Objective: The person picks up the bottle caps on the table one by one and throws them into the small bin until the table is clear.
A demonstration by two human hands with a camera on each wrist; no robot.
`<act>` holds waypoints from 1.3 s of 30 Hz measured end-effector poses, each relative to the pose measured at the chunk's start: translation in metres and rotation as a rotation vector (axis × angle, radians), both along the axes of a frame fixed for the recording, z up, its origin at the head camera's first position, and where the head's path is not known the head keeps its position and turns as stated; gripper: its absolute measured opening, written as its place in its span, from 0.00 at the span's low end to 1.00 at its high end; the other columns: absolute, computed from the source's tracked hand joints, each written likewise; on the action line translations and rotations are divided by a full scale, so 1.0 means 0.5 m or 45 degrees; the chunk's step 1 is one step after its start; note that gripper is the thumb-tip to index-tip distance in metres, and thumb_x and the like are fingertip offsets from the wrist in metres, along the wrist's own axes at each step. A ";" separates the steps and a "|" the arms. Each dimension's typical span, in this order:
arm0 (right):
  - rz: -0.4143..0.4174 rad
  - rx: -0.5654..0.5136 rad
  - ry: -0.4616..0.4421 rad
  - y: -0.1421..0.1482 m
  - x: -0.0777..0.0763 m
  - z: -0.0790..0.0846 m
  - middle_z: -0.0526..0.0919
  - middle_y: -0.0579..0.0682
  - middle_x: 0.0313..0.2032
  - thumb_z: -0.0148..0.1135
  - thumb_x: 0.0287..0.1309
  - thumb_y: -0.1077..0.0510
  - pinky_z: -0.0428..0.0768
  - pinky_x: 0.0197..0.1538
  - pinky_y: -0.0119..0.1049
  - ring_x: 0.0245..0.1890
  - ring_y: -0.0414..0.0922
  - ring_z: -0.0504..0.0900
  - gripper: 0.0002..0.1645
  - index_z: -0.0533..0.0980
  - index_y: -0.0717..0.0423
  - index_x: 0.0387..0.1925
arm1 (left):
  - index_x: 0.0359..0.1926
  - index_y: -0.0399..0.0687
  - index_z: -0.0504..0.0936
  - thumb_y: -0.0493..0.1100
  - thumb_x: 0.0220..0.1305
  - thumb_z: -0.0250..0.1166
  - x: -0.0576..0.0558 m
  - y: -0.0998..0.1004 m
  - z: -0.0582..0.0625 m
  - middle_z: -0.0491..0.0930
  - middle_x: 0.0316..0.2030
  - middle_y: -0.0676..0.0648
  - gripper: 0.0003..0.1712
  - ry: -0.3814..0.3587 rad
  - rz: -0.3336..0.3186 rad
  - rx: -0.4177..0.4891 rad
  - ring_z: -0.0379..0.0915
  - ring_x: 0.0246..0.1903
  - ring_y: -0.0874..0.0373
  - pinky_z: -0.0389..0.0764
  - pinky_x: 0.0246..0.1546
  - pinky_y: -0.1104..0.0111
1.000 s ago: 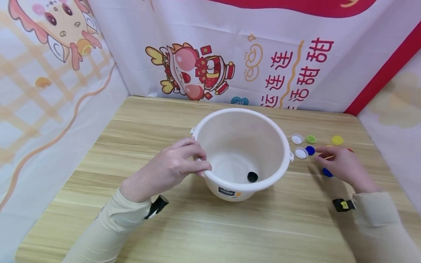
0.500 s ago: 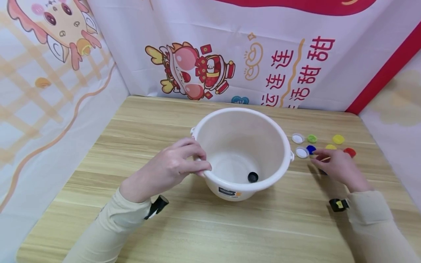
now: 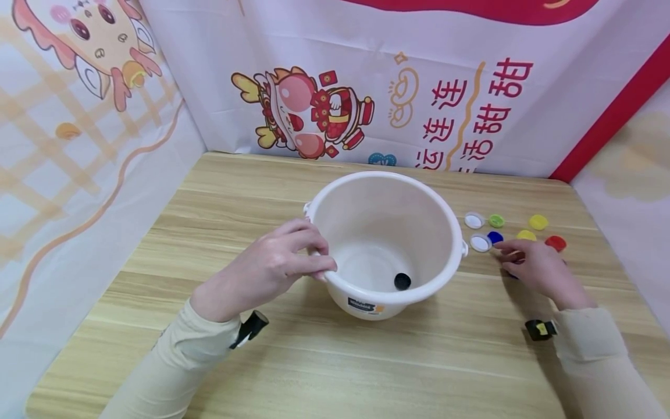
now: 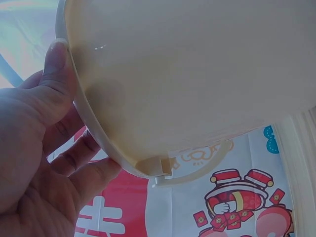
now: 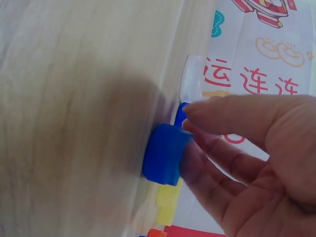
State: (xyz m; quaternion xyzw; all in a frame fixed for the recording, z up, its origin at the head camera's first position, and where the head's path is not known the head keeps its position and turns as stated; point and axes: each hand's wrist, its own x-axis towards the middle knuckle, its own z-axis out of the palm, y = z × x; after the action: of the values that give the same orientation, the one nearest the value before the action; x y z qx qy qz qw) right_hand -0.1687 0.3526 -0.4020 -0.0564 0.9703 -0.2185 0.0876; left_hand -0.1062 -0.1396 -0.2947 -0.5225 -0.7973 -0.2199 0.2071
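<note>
- The round dark-blue plastic cap (image 5: 165, 154) at the right hand (image 3: 539, 267) could skid away if one digit presses its side before another meets it opposite.
- A second round dark-blue cap (image 3: 494, 237), just past that hand's fingertips, and the round translucent-white cap (image 3: 480, 242) beside it could be knocked along by a stretched finger.
- The round cream-white plastic bucket (image 3: 382, 209) could tip towards the left hand (image 3: 282, 256) if that hand leans on the rim.
- Right hand: bent digits, a narrow gap between them, one against the first cap; no firm pinch shows, and whether the cap rests on the pale wood-grain worktop (image 3: 314, 361) is unclear.
- Left hand: grips the bucket's rim; a round black cap (image 3: 402, 281) lies inside, to that hand's right.
</note>
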 end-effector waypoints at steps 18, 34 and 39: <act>0.038 0.186 -0.088 0.038 0.018 0.012 0.80 0.67 0.40 0.74 0.54 0.53 0.79 0.39 0.61 0.38 0.60 0.79 0.29 0.78 0.66 0.52 | 0.40 0.51 0.90 0.35 0.48 0.78 -0.002 -0.003 -0.003 0.80 0.39 0.47 0.16 -0.008 -0.001 0.008 0.74 0.46 0.51 0.79 0.56 0.58; 0.052 0.092 0.160 -0.013 0.035 0.093 0.83 0.63 0.34 0.70 0.58 0.54 0.82 0.29 0.46 0.33 0.55 0.82 0.28 0.77 0.72 0.52 | 0.40 0.51 0.90 0.35 0.50 0.77 0.000 -0.004 -0.002 0.80 0.39 0.47 0.14 -0.005 -0.004 0.006 0.74 0.47 0.51 0.79 0.57 0.59; 0.072 0.061 0.302 -0.052 0.048 0.143 0.82 0.55 0.29 0.70 0.60 0.55 0.74 0.22 0.35 0.27 0.49 0.78 0.26 0.78 0.68 0.54 | 0.40 0.51 0.90 0.36 0.50 0.77 -0.002 -0.004 -0.004 0.80 0.39 0.48 0.14 0.002 -0.002 0.008 0.74 0.47 0.51 0.79 0.57 0.60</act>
State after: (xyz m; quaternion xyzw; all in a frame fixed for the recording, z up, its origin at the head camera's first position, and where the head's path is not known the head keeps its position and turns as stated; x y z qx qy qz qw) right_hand -0.1445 0.3268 -0.3305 -0.1070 0.9768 -0.1845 -0.0202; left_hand -0.1071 -0.1413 -0.2968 -0.5228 -0.7959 -0.2222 0.2092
